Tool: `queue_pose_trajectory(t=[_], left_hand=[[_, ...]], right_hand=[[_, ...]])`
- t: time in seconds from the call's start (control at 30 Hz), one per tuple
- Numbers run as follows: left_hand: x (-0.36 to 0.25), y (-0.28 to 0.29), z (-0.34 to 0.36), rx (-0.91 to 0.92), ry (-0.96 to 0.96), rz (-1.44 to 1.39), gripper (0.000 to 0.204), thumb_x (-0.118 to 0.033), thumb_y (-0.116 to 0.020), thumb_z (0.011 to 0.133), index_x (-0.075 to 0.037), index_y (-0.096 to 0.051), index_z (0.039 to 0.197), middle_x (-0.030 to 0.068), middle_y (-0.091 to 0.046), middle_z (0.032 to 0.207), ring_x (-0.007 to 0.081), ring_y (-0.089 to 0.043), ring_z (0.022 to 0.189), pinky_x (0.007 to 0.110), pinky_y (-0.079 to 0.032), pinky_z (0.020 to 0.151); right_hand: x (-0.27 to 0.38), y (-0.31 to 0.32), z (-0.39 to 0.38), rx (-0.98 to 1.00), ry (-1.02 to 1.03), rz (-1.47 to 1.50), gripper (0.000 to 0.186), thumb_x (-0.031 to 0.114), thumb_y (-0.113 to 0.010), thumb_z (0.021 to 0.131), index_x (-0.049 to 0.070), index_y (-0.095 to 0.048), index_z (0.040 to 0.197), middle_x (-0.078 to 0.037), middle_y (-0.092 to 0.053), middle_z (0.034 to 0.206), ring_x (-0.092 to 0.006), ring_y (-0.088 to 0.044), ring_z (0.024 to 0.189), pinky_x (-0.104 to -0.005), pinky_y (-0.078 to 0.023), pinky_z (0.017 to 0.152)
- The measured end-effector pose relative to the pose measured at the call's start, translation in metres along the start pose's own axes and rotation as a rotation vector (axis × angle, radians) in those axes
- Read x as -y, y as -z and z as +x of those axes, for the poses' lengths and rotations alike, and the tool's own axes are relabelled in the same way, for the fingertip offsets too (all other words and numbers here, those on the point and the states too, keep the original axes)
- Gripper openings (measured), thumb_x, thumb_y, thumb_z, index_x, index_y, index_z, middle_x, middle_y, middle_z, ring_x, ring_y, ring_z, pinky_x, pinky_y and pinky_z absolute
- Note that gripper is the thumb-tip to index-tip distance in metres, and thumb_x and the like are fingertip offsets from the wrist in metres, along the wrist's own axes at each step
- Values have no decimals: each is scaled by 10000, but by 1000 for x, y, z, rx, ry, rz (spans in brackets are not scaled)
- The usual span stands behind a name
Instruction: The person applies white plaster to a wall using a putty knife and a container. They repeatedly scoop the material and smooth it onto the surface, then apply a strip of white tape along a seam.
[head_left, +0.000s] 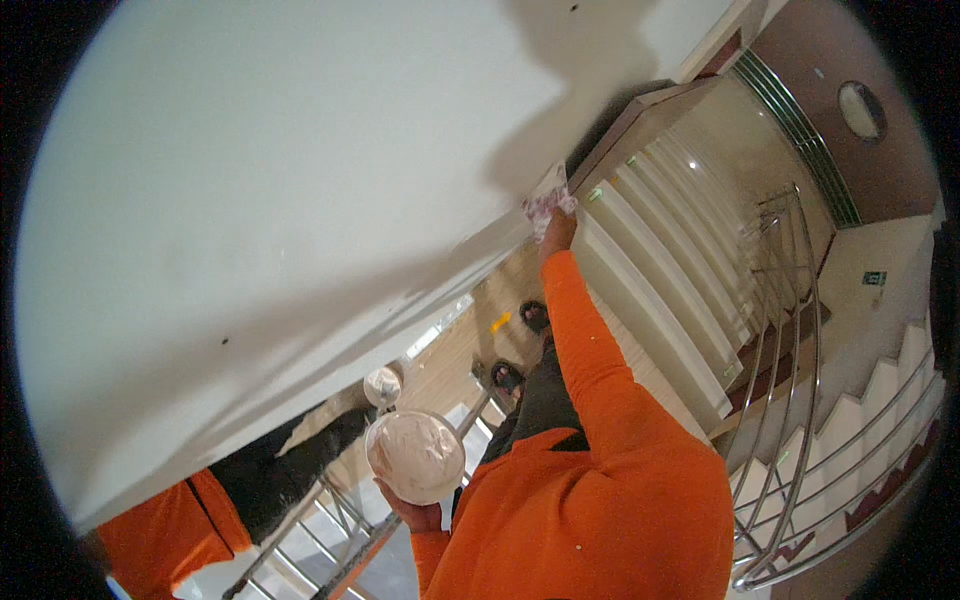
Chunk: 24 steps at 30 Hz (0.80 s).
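Observation:
My right hand [558,230] reaches up to the edge of the white wall [280,180], closed on a crumpled pink-and-white cloth [548,203] that looks pressed against the wall's corner. My left hand [412,508] is low in front of me. It supports a round whitish tub [415,457] from its near side, and pale paste smears the inside of the tub. Just beyond this tub, a smaller whitish container [383,387] is lower down. The fingers under the tub are partly hidden.
A metal ladder [325,515] stands at lower left, near another person in an orange top [170,535] and dark trousers. White stairs [660,260] descend at right beside a steel handrail [790,400]. A brown-edged ledge [640,120] meets the wall. Something yellow [501,322] lies near my feet.

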<state>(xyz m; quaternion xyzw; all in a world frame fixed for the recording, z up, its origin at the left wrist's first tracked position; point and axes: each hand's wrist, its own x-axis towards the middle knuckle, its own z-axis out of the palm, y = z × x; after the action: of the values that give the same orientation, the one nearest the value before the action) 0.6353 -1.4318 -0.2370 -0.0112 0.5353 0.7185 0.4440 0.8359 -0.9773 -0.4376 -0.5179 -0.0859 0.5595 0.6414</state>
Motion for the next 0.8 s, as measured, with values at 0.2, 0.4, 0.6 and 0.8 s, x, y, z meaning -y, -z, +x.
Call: queue_pose_trajectory(t=[0.2, 0.4, 0.6, 0.8], left_hand=[[5, 24, 8, -90, 30, -4, 683, -594, -378, 1014, -159, -320, 1537, 91, -353, 1570, 319, -356, 1429, 504, -303, 1183], [4, 60, 14, -87, 18, -10, 719, -632, -387, 996, -159, -322, 1534, 92, -354, 1567, 320, -366, 1419, 501, -305, 1182], [-4, 79, 13, -120, 19, -86, 731, -656, -383, 984, -166, -340, 1525, 94, -376, 1552, 325, -379, 1409, 502, -314, 1178], [-4, 103, 8, -110, -59, -62, 721, -642, -390, 989, -165, -337, 1528, 86, -367, 1559, 323, -379, 1409, 501, -313, 1178]], right_hand=[[-115, 16, -64, 174, 263, -542, 457, 144, -581, 950, 42, -524, 1391, -170, -588, 1352, -295, -552, 1244, -366, -390, 1083], [-155, 2, -148, 167, 112, -508, 535, 75, -526, 937, -2, -393, 1449, -167, -512, 1413, -269, -514, 1275, -372, -405, 1068], [-187, -94, -150, -18, 541, -717, 719, 81, -546, 959, 34, -172, 1572, -170, -399, 1517, -251, -454, 1353, -368, -379, 1116], [-179, -15, -241, 349, 209, -414, 590, 121, -507, 959, -49, -313, 1489, -205, -397, 1465, -324, -427, 1305, -393, -338, 1107]])
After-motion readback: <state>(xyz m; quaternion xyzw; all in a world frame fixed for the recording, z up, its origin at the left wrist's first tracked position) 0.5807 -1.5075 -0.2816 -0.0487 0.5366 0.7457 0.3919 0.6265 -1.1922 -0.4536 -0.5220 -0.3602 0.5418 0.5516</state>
